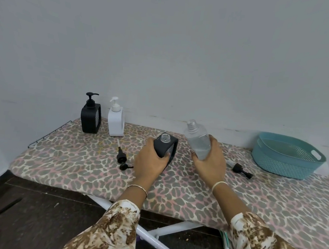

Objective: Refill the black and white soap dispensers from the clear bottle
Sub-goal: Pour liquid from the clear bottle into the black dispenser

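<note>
Two hands engaged: left hand (151, 162) grips the uncapped black dispenser (166, 146), mouth up; right hand (209, 162) wraps the clear bottle (197, 140) just right of the dispenser, long axis near upright, open neck leaning left toward that mouth. Pour probably needs more leftward tilt.

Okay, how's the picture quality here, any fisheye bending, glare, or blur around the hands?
Head view: wide-angle bending slightly bows the edge of the ironing board; light is soft and even, shadows faint under the left hand and right hand; no harsh glare on the clear bottle; the open black dispenser reads fairly sharp.
</note>
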The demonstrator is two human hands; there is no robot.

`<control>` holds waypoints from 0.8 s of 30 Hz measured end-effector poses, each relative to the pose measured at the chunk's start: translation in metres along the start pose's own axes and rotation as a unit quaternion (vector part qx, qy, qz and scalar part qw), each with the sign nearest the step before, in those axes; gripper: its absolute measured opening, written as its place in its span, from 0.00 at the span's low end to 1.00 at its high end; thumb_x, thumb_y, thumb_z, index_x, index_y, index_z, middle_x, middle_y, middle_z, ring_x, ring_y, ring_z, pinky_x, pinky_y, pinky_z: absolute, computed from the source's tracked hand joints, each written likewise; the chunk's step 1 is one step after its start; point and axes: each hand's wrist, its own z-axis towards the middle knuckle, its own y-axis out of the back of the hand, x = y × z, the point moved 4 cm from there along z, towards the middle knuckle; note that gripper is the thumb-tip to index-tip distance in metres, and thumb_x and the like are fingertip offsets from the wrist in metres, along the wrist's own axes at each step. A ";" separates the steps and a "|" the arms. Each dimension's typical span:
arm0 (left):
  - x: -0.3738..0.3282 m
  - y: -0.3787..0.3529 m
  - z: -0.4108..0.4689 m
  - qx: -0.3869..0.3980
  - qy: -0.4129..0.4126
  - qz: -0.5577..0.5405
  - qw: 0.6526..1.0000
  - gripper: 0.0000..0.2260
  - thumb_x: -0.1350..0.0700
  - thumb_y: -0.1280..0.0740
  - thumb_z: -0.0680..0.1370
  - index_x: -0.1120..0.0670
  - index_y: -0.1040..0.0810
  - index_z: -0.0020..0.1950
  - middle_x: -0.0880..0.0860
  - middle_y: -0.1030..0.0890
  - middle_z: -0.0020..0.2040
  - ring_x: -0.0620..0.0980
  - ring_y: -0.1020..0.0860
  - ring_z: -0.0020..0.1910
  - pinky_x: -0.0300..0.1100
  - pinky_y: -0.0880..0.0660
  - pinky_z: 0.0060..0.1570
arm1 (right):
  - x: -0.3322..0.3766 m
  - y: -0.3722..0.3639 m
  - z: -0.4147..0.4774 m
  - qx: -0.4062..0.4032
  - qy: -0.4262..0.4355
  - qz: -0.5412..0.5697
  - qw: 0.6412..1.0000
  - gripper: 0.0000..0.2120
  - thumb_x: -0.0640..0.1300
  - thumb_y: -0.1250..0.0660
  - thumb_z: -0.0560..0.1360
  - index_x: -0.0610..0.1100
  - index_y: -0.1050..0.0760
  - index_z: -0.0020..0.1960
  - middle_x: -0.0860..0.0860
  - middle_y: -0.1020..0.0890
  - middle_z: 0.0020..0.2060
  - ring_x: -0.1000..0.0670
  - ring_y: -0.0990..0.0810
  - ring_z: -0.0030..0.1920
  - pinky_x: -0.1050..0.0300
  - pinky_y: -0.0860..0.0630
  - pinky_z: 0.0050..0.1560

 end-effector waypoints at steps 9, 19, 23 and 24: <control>0.001 -0.002 0.001 0.001 -0.037 0.018 0.999 0.28 0.43 0.31 0.72 0.46 0.36 0.69 0.52 0.20 0.55 0.55 0.21 0.52 0.47 0.24 0.46 | 0.010 -0.004 0.004 0.102 0.063 -0.126 0.985 0.33 0.50 0.30 0.69 0.48 0.38 0.71 0.49 0.22 0.57 0.47 0.20 0.49 0.51 0.21 0.43; 0.002 -0.006 0.002 0.000 -0.024 0.028 0.999 0.25 0.45 0.29 0.72 0.47 0.34 0.66 0.51 0.20 0.53 0.54 0.21 0.49 0.41 0.32 0.39 | 0.014 0.007 0.010 0.158 0.080 -0.232 0.956 0.35 0.48 0.30 0.68 0.50 0.40 0.72 0.51 0.24 0.60 0.48 0.21 0.54 0.51 0.20 0.48; 0.003 -0.007 0.002 -0.002 -0.016 0.028 0.999 0.25 0.43 0.30 0.72 0.47 0.34 0.65 0.51 0.20 0.52 0.55 0.21 0.49 0.42 0.31 0.38 | 0.020 0.006 0.009 0.173 0.091 -0.257 0.946 0.34 0.49 0.31 0.68 0.49 0.39 0.71 0.51 0.23 0.57 0.49 0.21 0.51 0.54 0.22 0.45; 0.002 -0.007 0.002 -0.003 -0.015 0.029 0.999 0.25 0.43 0.30 0.72 0.47 0.34 0.66 0.51 0.20 0.52 0.55 0.21 0.49 0.42 0.31 0.38 | 0.021 0.006 0.009 0.176 0.088 -0.258 0.946 0.33 0.49 0.31 0.68 0.50 0.39 0.71 0.52 0.22 0.55 0.49 0.21 0.50 0.54 0.23 0.44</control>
